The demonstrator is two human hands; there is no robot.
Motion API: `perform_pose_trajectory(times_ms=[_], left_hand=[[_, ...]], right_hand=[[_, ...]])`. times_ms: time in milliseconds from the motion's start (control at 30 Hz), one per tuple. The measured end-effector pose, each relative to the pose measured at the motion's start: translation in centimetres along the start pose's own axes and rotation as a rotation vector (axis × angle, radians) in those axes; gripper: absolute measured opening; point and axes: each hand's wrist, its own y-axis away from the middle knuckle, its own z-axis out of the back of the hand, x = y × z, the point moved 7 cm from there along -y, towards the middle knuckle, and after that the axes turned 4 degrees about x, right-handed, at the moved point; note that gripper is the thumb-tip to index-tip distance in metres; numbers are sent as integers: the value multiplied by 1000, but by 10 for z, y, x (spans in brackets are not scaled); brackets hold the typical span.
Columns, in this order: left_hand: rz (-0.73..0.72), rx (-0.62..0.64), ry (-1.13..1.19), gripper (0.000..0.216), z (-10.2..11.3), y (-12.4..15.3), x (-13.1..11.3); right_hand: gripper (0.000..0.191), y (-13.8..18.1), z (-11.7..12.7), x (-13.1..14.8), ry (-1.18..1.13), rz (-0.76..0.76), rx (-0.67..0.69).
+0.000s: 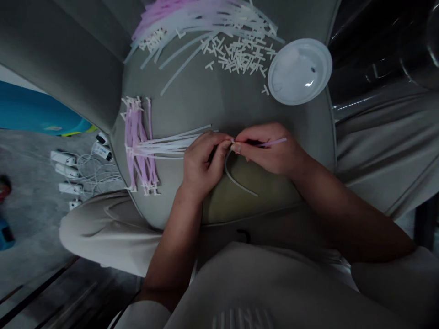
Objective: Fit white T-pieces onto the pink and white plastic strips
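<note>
My left hand (202, 162) and my right hand (270, 148) meet fingertip to fingertip over a grey cushioned seat (212, 103). The left hand pinches the end of a clear thin tube (236, 180) that curves down toward me. The right hand pinches a pink thin tube (276, 142) that sticks out to the right. The two tube ends touch between the fingertips, where a small connector may sit, too small to tell. A fan of clear tubes (164, 144) lies just left of my left hand.
A bundle of pink tubes with T-connectors (139, 151) lies at the left. Loose white T-connectors (240, 52) and long tubes (192, 23) are piled at the back. A round white lid (300, 71) sits at the back right. Chargers and cables (78, 171) lie on the floor.
</note>
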Motion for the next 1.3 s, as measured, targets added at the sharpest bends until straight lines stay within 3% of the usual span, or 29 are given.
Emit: perform_pose_trajectory(times_ms=[200,633,1300], left_hand=[[177,-13,79,25,0,6,16],[43,13,132,17,1,0,4],[55,34,52,22,0,2,6]], right_hand=[[26,2,1,-1,-117,22,6],[19,2,0,3,-203,3,42],[27,2,1,1,-218,36,73]])
